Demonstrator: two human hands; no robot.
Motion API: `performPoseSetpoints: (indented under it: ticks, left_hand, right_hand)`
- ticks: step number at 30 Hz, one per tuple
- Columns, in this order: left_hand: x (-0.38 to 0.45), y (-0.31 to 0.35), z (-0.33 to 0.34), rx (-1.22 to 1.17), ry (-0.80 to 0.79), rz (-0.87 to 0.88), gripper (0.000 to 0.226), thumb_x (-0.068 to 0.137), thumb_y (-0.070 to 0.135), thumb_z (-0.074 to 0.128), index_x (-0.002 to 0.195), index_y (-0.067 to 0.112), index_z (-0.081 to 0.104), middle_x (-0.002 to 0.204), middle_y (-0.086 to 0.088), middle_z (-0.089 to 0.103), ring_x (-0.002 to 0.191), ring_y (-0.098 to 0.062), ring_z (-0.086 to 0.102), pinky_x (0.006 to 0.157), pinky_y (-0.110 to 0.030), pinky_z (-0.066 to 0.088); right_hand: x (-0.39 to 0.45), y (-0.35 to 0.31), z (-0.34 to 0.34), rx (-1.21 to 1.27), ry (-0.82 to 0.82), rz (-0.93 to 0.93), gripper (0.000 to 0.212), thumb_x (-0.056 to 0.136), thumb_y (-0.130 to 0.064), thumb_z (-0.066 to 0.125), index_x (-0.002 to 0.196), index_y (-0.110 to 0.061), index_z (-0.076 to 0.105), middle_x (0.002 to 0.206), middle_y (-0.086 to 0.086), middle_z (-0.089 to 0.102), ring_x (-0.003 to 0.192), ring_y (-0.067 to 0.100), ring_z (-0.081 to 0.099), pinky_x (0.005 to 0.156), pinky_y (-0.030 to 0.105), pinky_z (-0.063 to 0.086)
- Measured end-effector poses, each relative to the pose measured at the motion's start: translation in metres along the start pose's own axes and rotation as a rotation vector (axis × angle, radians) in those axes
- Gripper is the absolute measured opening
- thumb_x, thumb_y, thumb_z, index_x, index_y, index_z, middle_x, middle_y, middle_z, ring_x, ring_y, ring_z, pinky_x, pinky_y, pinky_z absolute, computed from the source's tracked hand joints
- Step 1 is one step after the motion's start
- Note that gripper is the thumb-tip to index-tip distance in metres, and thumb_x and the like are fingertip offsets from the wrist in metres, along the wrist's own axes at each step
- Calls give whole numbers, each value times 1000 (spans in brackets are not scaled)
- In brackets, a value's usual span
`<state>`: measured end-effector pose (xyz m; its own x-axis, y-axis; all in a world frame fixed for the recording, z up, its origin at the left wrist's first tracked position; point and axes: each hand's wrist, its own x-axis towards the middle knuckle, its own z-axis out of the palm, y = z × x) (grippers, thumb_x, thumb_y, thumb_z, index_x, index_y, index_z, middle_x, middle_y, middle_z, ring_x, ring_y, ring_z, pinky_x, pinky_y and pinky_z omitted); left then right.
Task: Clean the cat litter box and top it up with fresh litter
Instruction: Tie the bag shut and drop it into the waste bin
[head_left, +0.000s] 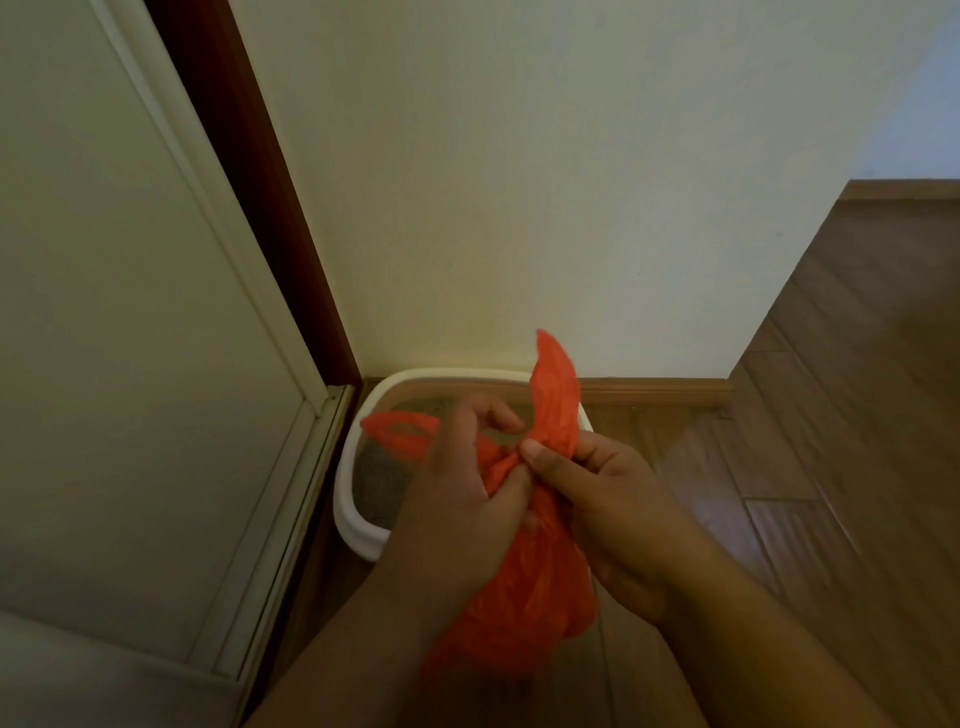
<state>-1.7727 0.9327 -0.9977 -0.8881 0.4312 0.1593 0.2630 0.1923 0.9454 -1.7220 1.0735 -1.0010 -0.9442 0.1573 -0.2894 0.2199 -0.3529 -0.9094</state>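
Note:
An orange plastic bag (524, 597) hangs between my two hands, its body bulging below them. My left hand (462, 499) grips the bag's neck and one handle loop, which sticks out to the left. My right hand (602, 493) pinches the other handle, which stands up above my fingers. Below and behind the hands sits a white litter box (345, 499) with grey litter (379, 478) in it, pushed against the wall in the corner. The hands and bag hide most of the box.
A pale door (130, 364) with a dark red-brown frame stands close on the left. A cream wall (519, 182) backs the box, with a wooden skirting board (654, 392) along its foot. Wooden floor (831, 415) runs off to the right.

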Motion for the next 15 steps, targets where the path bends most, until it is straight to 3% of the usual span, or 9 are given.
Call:
performPoseSetpoints:
  ticks: [3, 5, 7, 9, 11, 15]
  left_hand:
    - [2, -4, 1, 81, 137, 19, 36, 85, 30, 80, 86, 22, 45, 75, -1, 56, 63, -17, 64, 61, -40, 59]
    - [4, -6, -1, 206, 164, 109, 44, 80, 39, 82, 73, 22, 42, 66, 3, 47, 57, -10, 50, 55, -30, 48]
    - [6, -8, -3, 243, 112, 65, 44, 78, 48, 81, 67, 25, 44, 64, 10, 49, 58, -6, 47, 55, -24, 44]
    - [9, -8, -5, 184, -11, -136, 36, 76, 65, 74, 79, 32, 59, 78, 17, 65, 71, -1, 61, 70, -25, 55]
    - [8, -7, -5, 96, -142, -282, 45, 74, 76, 61, 106, 44, 66, 100, 22, 71, 92, 2, 67, 90, -33, 57]
    - [6, -2, -1, -43, -129, -189, 39, 88, 55, 62, 126, 46, 64, 115, 23, 71, 106, 4, 66, 98, -33, 56]
  right_hand:
    - [4, 1, 1, 102, 106, -57, 27, 92, -24, 65, 105, -1, 72, 99, 25, 72, 84, 33, 69, 84, 44, 59]
    - [4, -2, 2, 171, 159, -88, 26, 93, -20, 64, 107, 0, 71, 100, 22, 74, 86, 30, 73, 79, 41, 62]
    - [4, -6, 3, 220, 187, -112, 23, 93, -16, 63, 107, 0, 70, 99, 20, 75, 87, 28, 74, 78, 41, 63]
    - [4, -7, 2, 242, 187, -121, 24, 92, -16, 62, 109, 0, 69, 100, 20, 75, 90, 30, 74, 82, 44, 62]
    - [5, -6, 3, 245, 169, -124, 27, 90, -18, 62, 110, -1, 68, 103, 20, 74, 94, 31, 74, 84, 45, 61]
    - [6, -7, 0, 233, 61, -107, 25, 96, -16, 58, 113, -1, 68, 105, 22, 74, 94, 31, 74, 81, 41, 61]
